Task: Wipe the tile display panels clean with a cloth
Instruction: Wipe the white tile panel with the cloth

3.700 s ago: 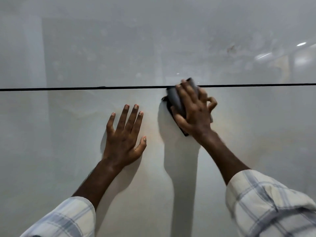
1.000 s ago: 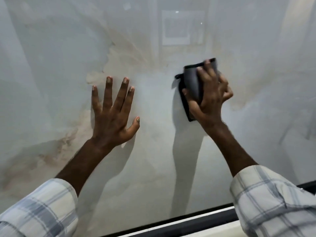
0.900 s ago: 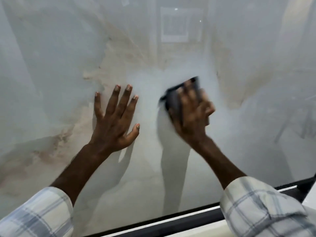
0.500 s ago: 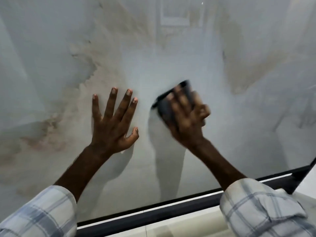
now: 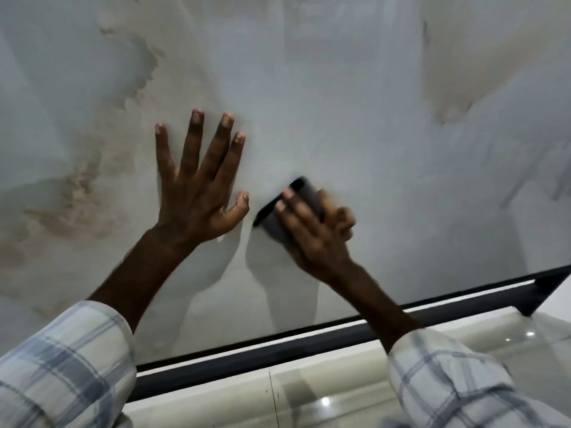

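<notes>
Wiping the glossy pale marble-look tile panel (image 5: pixel 340 103), lower centre of frame.
Right hand (image 5: pixel 312 230) is gripping the folded dark grey cloth (image 5: pixel 278 223); left hand (image 5: pixel 200 186) is bracing, open and flat. Risk: cloth slipping on the gloss.

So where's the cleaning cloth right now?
The dark cloth is pressed against the tile panel under the right hand, just right of the left hand's thumb.
</notes>
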The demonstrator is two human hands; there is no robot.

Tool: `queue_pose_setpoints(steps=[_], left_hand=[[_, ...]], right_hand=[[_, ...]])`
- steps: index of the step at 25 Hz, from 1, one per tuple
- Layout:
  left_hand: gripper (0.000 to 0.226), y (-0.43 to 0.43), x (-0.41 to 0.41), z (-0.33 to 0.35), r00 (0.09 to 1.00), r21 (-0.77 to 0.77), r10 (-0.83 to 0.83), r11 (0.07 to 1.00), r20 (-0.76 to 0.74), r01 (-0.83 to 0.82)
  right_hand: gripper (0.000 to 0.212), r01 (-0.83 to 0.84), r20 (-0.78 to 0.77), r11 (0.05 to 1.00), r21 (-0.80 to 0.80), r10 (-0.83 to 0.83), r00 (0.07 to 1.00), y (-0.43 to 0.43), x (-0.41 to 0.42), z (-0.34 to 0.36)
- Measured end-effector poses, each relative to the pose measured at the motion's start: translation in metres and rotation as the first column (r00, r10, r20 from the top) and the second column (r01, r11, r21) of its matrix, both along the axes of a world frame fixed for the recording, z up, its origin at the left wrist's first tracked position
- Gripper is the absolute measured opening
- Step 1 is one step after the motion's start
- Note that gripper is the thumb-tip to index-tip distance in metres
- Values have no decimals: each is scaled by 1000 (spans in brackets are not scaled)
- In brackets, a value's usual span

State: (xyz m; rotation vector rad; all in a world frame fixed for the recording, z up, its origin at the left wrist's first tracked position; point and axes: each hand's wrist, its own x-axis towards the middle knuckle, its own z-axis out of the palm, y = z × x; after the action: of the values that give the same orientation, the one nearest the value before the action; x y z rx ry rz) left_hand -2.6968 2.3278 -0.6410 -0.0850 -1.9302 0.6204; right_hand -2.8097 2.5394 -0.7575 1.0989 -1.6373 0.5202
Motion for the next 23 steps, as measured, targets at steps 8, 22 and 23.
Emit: queue_pose_setpoints(steps=[8, 22, 23], left_hand=[[78, -4, 16, -28, 990, 26, -40, 999, 134, 37], [83, 1, 13, -77, 993, 97, -36, 995, 116, 25], [83, 0, 12, -77, 994, 97, -29, 995, 108, 18]], right_hand=[[65, 107, 178, 909, -402, -37, 983, 51, -27, 56], [65, 144, 267, 920, -363, -45, 963, 37, 0, -27], [71, 273, 427, 794, -543, -18, 904, 46, -6, -25]])
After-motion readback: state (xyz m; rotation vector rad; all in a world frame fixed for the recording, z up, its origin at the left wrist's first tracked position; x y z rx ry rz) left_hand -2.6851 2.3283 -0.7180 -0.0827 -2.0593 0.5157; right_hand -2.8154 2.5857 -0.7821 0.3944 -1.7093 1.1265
